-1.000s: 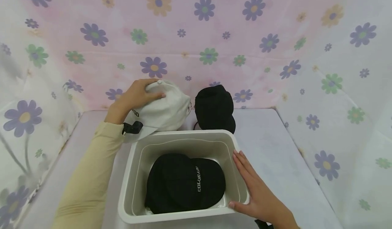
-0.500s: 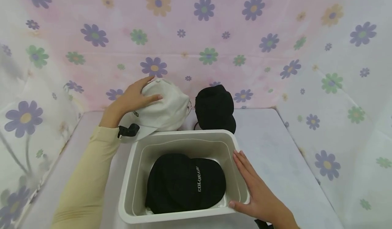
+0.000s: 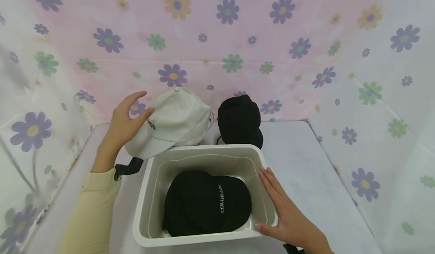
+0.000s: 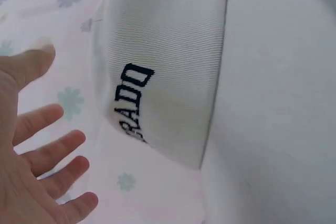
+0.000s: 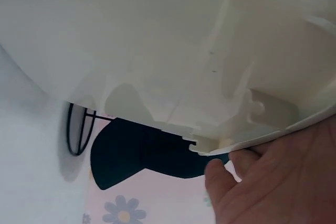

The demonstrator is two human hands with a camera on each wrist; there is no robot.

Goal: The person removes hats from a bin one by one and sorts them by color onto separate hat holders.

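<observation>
White cap (image 3: 180, 114) sits just beyond the bin (image 3: 204, 240)'s far left corner, near our left hand (image 3: 123, 122), its fingers spread. Our right hand (image 3: 289, 216) touches the bin's right rim, fingers straight.

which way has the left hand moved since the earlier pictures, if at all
Yes: in the head view, the left hand has moved left and down the picture, off the crown of the white cap, judged against the bin.
</observation>
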